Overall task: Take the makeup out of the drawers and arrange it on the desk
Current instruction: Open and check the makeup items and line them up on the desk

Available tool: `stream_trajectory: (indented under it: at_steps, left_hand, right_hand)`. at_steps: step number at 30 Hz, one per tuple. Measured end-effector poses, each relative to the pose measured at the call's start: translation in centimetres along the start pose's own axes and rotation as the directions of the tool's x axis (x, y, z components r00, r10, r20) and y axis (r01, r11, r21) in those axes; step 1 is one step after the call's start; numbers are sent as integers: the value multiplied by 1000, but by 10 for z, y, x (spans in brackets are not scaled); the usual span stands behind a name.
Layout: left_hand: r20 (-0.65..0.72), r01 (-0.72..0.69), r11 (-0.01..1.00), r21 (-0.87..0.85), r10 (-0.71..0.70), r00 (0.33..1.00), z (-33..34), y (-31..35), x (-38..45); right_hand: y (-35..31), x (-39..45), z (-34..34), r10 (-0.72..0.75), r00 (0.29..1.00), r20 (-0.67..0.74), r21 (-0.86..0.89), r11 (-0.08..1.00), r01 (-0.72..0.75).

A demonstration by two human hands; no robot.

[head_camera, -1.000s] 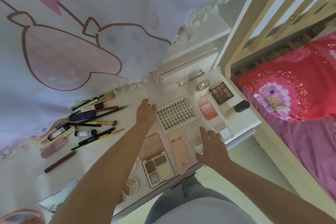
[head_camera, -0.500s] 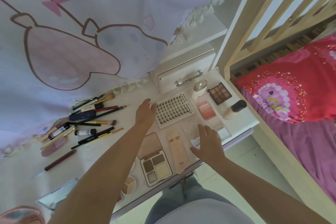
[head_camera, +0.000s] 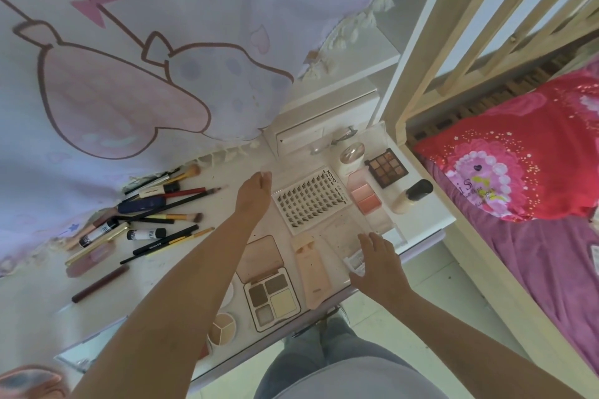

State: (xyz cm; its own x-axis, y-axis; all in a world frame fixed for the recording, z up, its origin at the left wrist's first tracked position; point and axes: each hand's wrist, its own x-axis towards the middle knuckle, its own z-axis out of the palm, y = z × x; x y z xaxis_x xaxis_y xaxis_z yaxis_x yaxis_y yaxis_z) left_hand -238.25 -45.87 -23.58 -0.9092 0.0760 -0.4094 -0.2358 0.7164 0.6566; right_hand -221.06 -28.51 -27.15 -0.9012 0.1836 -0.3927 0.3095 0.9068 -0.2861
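Makeup lies spread across the desk [head_camera: 227, 178]: lash tray [head_camera: 308, 201] centre, marked XOYO; pink blush [head_camera: 365, 197], dark eyeshadow palette [head_camera: 386, 167] and foundation bottle [head_camera: 411, 196] to its right; brushes and pencils [head_camera: 155, 214] heaped left. Our left hand [head_camera: 254, 194] sits beside the tray, fingers straight, holding nothing. Our right hand [head_camera: 377, 264] hovers spread above a small clear case [head_camera: 355, 258], empty too. We judge arranging is underway; next comes straightening pieces. Tube labels unreadable.

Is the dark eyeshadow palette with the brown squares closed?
No, the dark eyeshadow palette lies open, its brown pans showing, beside the foundation bottle.
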Motion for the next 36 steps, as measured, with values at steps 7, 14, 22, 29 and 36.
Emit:
stream_trajectory:
  at_steps: [7, 14, 22, 29, 36]
  left_hand:
    - [28, 39, 999, -31, -38, 999, -3, 2, 2]
    - [12, 57, 998, -10, -57, 998, 0, 3, 0]
    - [-63, 112, 994, -10, -113, 992, 1, 2, -15]
    - [10, -352, 863, 364, 374, 927, 11, 8, -95]
    - [476, -641, 472, 605, 431, 766, 60, -29, -124]
  right_hand:
    - [-2, 1, -3, -86, 995, 55, -126, 988, 92]
    - [-5, -2, -36, -144, 984, 105, -285, 944, 168]
    - [1, 7, -56, -244, 935, 258, -365, 872, 328]
    - [8, 27, -62, -395, 835, 383, -467, 697, 543]
    - [-7, 46, -62, -489, 689, 535, -492, 483, 724]
